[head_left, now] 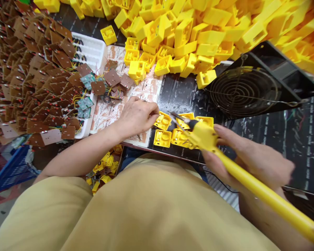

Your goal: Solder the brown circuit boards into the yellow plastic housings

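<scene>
Small yellow plastic cases with open tops lie in two short rows at the table's front edge. My left hand (pixel 138 115) is closed, its fingertips pinched at the left corner of the upper-left yellow case (pixel 163 121). Just below that one lies another yellow case (pixel 162 138). In my right hand (pixel 253 157) is a yellow soldering gun (pixel 205 136), with the fingers wrapped round its handle. Its dark, thin tip points left over the cases and is blurred. The gun's body hides part of the right-hand cases.
A big heap of yellow cases (pixel 178 31) covers the back. A black fan (pixel 244 90) stands at right. Many brown circuit boards (pixel 42 80) are piled at left, by a white tray (pixel 90 52). Below left are a blue crate (pixel 10 170) and a box of yellow parts.
</scene>
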Tool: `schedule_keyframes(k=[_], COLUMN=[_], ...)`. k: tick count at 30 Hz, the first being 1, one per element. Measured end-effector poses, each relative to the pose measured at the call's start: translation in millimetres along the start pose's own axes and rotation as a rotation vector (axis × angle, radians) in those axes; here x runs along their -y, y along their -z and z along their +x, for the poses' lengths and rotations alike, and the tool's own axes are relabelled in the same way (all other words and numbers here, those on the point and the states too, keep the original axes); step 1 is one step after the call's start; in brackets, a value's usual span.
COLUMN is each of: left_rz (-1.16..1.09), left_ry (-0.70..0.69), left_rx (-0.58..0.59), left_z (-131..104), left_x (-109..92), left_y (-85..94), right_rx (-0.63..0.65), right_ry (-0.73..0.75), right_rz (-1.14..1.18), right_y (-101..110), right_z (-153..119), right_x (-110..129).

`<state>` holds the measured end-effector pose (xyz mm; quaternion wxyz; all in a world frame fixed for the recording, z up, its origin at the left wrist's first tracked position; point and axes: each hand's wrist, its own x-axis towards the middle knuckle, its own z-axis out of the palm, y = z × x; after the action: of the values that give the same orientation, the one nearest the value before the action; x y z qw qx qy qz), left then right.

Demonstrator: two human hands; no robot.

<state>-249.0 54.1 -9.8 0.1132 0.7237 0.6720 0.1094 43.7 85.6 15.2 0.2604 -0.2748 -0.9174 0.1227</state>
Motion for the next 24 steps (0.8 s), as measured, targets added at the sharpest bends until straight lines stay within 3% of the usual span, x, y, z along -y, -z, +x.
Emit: schedule_keyframes(k=[3, 11, 24], left_rz=[-0.008, 0.010, 0.119], left_ry=[0.008, -0.041, -0.080], left_rx=[-0.001, -0.023, -0.094], left_z=[-1, -1, -5], left_x=[0, 2, 1], left_y=[-0.4, -3.0, -6.4], right_rx=[-0.063, -0.041, -0.009], right_ry=[0.132, 0.214, 0.221], right_rz=[-0.012, 0.041, 0.124], right_y=[-10, -10, -8], right_z=[13, 24, 28], right_x=[10, 8, 12])
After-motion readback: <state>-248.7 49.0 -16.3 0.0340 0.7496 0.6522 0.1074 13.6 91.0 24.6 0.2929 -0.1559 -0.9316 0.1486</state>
